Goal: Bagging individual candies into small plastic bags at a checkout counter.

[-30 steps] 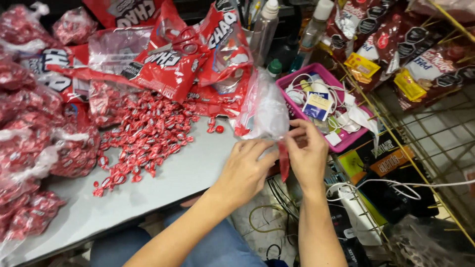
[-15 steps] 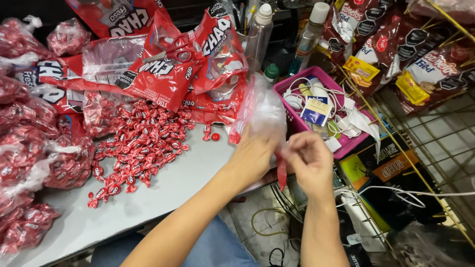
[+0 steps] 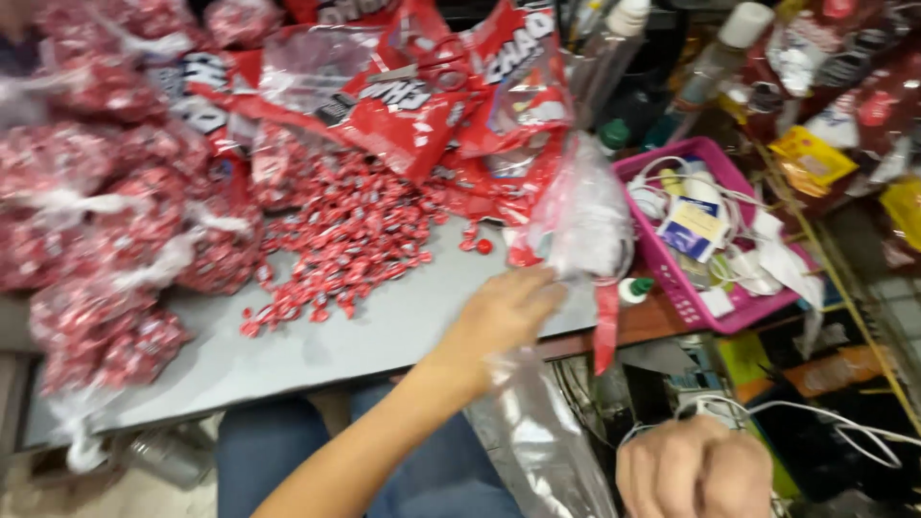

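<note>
1. Here, the left hand (image 3: 504,312) is pinched shut on the lower part of a clear bag (image 3: 580,216), at the front edge of the table (image 3: 384,331).
2. The bag stands roughly upright above that hand, its long axis running up and slightly right; a red strip (image 3: 606,326) hangs from under it, past the table edge.
3. The right hand (image 3: 696,470) is well below the bag, off the table and near the bottom of the view, curled into a fist. Cannot tell whether it holds anything. The left hand is far nearer the bag.
4. A second sheet of clear plastic (image 3: 532,432) trails down below the left wrist.
5. Counts: one bag in hand; one pink basket (image 3: 715,302) just right of the bag; one loose heap of red candies (image 3: 345,240) left of it; several tied candy bags (image 3: 106,259) further left, too blurred to count; several opened red wrappers (image 3: 413,105) behind the heap.
</note>
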